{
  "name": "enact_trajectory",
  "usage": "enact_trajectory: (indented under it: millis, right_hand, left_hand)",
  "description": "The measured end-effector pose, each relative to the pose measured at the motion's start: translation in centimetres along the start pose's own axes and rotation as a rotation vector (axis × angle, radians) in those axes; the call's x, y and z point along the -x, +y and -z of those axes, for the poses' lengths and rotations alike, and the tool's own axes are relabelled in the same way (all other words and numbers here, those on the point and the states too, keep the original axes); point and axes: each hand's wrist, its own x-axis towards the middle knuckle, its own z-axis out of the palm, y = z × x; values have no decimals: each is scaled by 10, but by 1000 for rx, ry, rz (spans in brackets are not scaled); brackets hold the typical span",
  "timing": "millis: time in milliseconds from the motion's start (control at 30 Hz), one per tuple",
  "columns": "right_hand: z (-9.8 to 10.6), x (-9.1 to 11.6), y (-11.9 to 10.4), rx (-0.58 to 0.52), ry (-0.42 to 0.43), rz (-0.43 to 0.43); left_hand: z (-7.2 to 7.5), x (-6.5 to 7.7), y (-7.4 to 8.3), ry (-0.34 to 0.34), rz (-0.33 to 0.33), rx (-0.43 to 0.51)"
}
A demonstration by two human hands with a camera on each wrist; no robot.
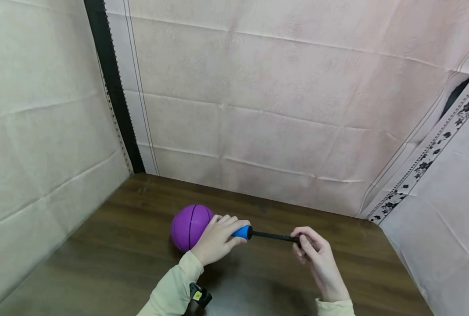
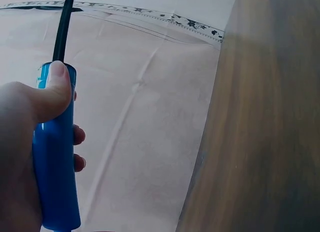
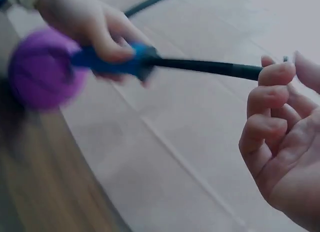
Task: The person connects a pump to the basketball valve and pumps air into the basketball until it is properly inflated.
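A purple ball [image 1: 187, 227] with dark seams, like a small basketball, lies on the table left of centre. My left hand [image 1: 217, 239] grips the blue barrel of a hand pump [image 2: 57, 177], its thumb along the side near the collar. From that barrel a black rod [image 1: 273, 236] extends to the right. The fingertips of my right hand [image 3: 285, 127] pinch the rod's far end. In the right wrist view the barrel's other end points at the ball [image 3: 40, 74]; blur hides whether they are joined.
The brown wooden table [image 1: 112, 259] runs back to a pale, creased cloth wall [image 1: 273, 140]. More cloth hangs at left and right, with a floral border [image 1: 424, 166] on the right side. A black wrist device [image 1: 200, 295] sits by the left sleeve.
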Motion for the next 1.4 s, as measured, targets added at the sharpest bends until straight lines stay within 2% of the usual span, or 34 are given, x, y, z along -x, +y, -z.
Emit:
enact_trajectory:
  millis: [100,233,333,433,567,633,733,867,967,1033,1100,1200,1300,1400]
  right_hand:
    - [2,-1,1,76,105,27]
    - [-17,-8,15,170,180,-14]
    - [-34,-13,27,199,137,-94]
    - [-44,-15,34,190,78,-109]
    - [-43,-13,27,229,47,-124]
    - [-38,-11,17,258,60,-127]
    - [-29,-7,1,282,81,-77]
    - [-20,-2,-12,437,144,-2]
    - [-24,-4,-9,570,213,12]
    - [-33,-8,-1,609,257,10]
    - [-44,-12,8,617,288,-7]
    - [-58,-16,19,591,271,-55]
    - [-62,-16,23,522,224,-111]
    - [-59,-15,22,502,193,-139]
  left_hand:
    - [-3,-1,0,16,-11,-28]
    - [-10,0,4,29,-5,-64]
    - [-14,1,8,33,-4,-62]
    - [-14,0,12,26,-24,-8]
    - [-9,0,12,-15,-47,72]
    - [-6,0,9,-27,-45,92]
    - [-2,1,3,-8,-21,98]
    - [2,1,-5,52,-1,54]
    - [2,1,-6,72,-8,16]
    - [-1,0,-3,69,-12,-4]
    - [-5,0,1,68,-15,-18]
    - [-10,1,7,58,-27,-38]
    - [-10,1,7,49,-50,-28]
    - [-7,1,3,32,-69,0]
